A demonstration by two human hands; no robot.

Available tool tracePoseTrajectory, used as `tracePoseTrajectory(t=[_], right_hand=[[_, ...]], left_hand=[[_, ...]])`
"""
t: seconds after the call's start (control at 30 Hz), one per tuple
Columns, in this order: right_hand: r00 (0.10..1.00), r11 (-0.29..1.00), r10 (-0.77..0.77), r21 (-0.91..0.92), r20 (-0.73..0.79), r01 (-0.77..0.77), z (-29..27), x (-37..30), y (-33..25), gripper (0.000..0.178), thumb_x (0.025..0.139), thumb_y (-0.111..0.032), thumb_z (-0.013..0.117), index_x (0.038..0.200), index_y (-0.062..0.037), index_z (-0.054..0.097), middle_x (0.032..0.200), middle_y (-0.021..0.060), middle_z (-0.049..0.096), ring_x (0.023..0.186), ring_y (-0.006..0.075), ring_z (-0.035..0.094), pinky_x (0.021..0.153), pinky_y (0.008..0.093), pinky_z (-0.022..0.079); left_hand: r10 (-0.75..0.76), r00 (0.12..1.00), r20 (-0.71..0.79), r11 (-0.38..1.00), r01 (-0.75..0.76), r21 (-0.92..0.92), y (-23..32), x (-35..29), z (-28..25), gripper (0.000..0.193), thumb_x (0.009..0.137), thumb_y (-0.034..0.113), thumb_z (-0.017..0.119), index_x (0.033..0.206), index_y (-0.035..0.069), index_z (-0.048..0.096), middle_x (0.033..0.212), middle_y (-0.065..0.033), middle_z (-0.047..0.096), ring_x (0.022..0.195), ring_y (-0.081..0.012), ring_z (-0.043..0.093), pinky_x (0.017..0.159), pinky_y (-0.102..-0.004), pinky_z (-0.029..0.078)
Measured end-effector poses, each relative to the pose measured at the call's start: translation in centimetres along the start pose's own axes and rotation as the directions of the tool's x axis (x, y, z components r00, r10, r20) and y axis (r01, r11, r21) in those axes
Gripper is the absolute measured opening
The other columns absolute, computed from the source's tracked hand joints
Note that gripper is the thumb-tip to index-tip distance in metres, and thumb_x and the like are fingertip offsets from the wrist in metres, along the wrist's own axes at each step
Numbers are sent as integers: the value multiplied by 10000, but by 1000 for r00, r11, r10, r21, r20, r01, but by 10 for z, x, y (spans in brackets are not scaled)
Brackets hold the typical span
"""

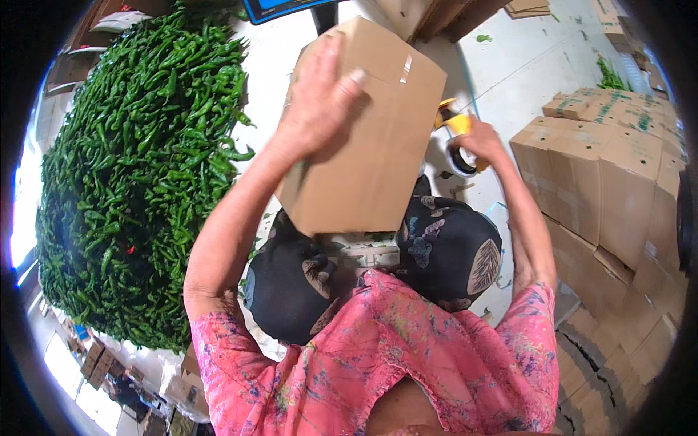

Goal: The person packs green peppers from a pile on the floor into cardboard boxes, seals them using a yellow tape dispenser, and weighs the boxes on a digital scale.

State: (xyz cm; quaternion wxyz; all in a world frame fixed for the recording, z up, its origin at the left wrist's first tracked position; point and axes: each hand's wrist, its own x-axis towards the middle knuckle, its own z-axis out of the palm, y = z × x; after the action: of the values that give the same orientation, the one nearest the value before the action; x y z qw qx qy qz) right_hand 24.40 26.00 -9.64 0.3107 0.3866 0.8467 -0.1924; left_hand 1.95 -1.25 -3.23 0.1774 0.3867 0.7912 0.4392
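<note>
A closed brown cardboard box [374,145] stands in front of my knees, a short strip of tape shining near its upper right part. My left hand [320,109] lies on the box's upper left side, fingers stretched and thumb apart, pressing on the cardboard. To the right of the box, my right hand [480,142] is closed round the handle of a yellow tape dispenser [456,125]. The dispenser's head is close to the box's right edge; whether it touches is blurred. A roll of tape [459,161] shows below the hand.
A big heap of green peppers [145,182] rises on my left. Stacked cardboard boxes [582,167] stand on the right. A blue-edged device [280,7] and wooden legs [454,18] are at the far side. Stray peppers and leaves lie on the pale floor [509,54].
</note>
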Motion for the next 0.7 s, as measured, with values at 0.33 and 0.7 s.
tracePoseTrajectory(t=[0.33, 0.7], right_hand=[[916, 301, -378, 918, -135, 259, -104, -64, 31, 486, 822, -279, 788, 1217, -27, 656, 1051, 45, 696, 983, 161, 648, 941, 309, 497], [867, 455, -441, 775, -233, 440, -47, -44, -89, 515, 717, -419, 809, 1018, -22, 678, 920, 118, 684, 889, 206, 632, 831, 350, 477]], left_hand=[[384, 860, 335, 844, -474, 250, 24, -26, 67, 736, 803, 341, 779, 1439, 100, 500, 1536, -194, 402, 1427, -411, 353, 1162, -524, 291], [-726, 438, 531, -28, 751, -659, -205, -204, 48, 593, 1066, 461, 465, 1419, -13, 510, 1362, -117, 581, 1210, -215, 561, 1032, -344, 437]])
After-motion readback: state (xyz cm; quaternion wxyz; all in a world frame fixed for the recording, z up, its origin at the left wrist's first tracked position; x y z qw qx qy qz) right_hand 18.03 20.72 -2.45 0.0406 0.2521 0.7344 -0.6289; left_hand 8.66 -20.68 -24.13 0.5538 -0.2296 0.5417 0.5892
